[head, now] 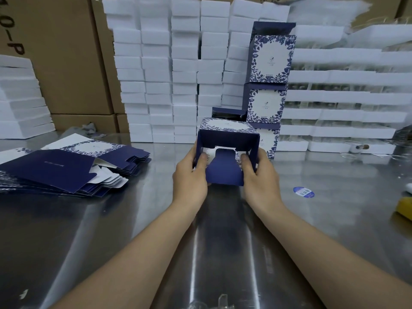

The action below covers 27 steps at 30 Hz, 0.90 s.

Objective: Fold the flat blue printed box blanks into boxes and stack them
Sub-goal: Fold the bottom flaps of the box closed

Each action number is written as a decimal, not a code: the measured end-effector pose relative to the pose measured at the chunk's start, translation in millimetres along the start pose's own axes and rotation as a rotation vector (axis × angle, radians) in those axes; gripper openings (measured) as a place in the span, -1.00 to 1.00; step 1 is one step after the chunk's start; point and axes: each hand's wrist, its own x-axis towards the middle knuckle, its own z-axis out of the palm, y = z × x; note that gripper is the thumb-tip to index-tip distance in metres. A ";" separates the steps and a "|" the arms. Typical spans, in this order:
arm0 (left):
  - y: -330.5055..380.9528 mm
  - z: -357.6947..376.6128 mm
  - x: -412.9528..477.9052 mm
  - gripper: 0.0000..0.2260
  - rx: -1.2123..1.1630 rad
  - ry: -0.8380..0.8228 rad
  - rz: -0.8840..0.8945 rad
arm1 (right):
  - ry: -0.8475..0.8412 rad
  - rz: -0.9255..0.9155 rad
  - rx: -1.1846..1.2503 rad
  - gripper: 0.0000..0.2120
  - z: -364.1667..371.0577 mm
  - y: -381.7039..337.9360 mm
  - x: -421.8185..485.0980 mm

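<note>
A half-formed blue printed box [226,134] stands on the steel table at the centre, its open end facing me with a dark blue flap folded down in front. My left hand [190,175] grips its left wall, thumb inside the opening. My right hand [259,175] grips the right wall the same way. A fanned pile of flat blue box blanks [66,166] lies on the table to the left. Behind the held box rises a stack of three folded boxes [269,85], floral faces toward me.
White foam blocks [169,74] are piled in columns along the back, with more foam trays [338,103] at the right and far left. Brown cartons [66,52] stand behind. A round blue sticker [303,192] and a yellow object [404,207] lie on the table at the right.
</note>
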 end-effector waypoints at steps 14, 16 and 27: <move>6.9 -1.9 -3.4 -0.63 -0.115 -0.011 -0.188 | -0.114 0.111 0.164 -0.58 0.0 -0.5 -5.2; 5.4 -2.3 -3.2 -0.66 -0.119 -0.011 -0.201 | -0.109 0.127 0.163 -0.58 -0.1 -0.4 -5.2; 1.8 -2.9 -4.1 -0.70 0.018 -0.014 -0.185 | -0.124 0.202 0.199 -0.56 0.7 -0.9 -5.7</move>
